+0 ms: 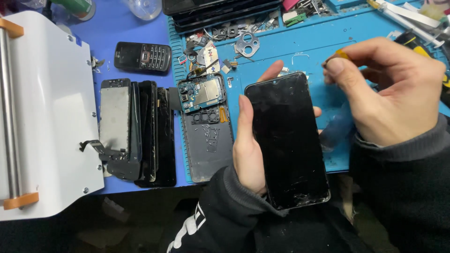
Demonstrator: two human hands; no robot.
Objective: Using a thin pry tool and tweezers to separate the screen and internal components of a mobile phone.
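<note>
My left hand [248,145] grips a black smartphone [287,140] from behind and the left side, screen up, with cracks near its bottom edge. My right hand [389,89] hovers just right of the phone's top corner and pinches a small yellow piece [341,55] between thumb and forefinger. Both arms wear dark sleeves. The phone is held above the front edge of a blue work mat [318,47].
An opened phone body [206,126] with bare circuit board lies left of my hand. A stack of loose screens [136,131] and a small keypad phone [143,57] lie further left. A white machine [42,112] fills the left side. Small parts, tools and dark trays crowd the mat's far edge.
</note>
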